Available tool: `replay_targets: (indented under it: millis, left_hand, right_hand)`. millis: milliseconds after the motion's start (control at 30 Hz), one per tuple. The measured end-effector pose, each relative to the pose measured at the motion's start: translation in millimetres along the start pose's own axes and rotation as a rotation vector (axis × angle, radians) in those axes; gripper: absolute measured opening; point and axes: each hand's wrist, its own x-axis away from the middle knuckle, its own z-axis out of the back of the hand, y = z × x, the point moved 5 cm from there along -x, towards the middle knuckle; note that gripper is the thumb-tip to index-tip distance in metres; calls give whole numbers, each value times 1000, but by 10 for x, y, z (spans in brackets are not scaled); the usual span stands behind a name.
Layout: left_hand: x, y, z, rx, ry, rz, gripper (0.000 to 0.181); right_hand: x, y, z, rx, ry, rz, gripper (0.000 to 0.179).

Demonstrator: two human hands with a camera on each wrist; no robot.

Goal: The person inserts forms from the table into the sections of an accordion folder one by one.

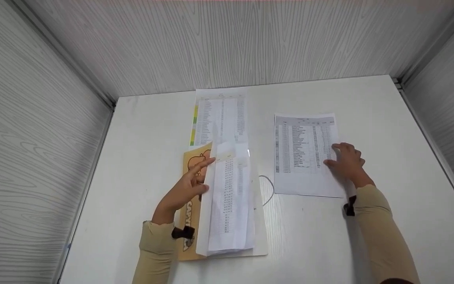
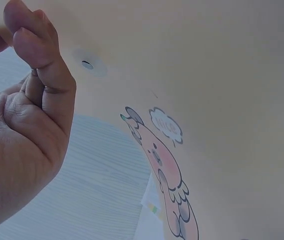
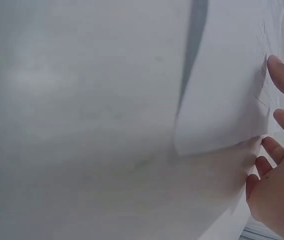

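Note:
My left hand point(image 1: 183, 191) pinches the free edge of an orange folder's cover point(image 1: 191, 209), which stands raised at a tilt. The cover's outside carries cartoon animals and lettering, and a cartoon figure point(image 2: 164, 170) with a "Nice" bubble shows in the left wrist view. Printed papers point(image 1: 231, 205) lie inside the folder beside the raised cover. Over to the right, my right hand point(image 1: 347, 161) rests at the right edge of a printed sheet point(image 1: 306, 154), thumb on the paper. In the right wrist view other fingertips point(image 3: 261, 162) touch the table beside it.
A printed sheet with yellow and green side marks point(image 1: 221, 114) lies flat behind the folder. A thin cord loop point(image 1: 270, 189) sticks out at the folder's right side. Grey wood-grain panels point(image 1: 250, 43) enclose the white table point(image 1: 302, 232) at the back and sides.

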Motion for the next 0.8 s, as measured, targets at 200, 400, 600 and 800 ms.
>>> replay_targets:
  millis: [200,400,600,800]
  left_hand:
    - [-21,2,-7,-2,2,16,77]
    - [-34,-11,1,16,-2,21,77]
    - [-38,-15,9,12,-12,3,77]
    - [-31,-23,4,5,0,13,76]
  right_hand:
    - [-31,-1,-3,-1,3,-21,70]
    - [-44,0,-21,-43,-24,10,67]
    - [-4,35,18,-97,-17,95,59]
    - [87,101,102,-188,-33,50,57]
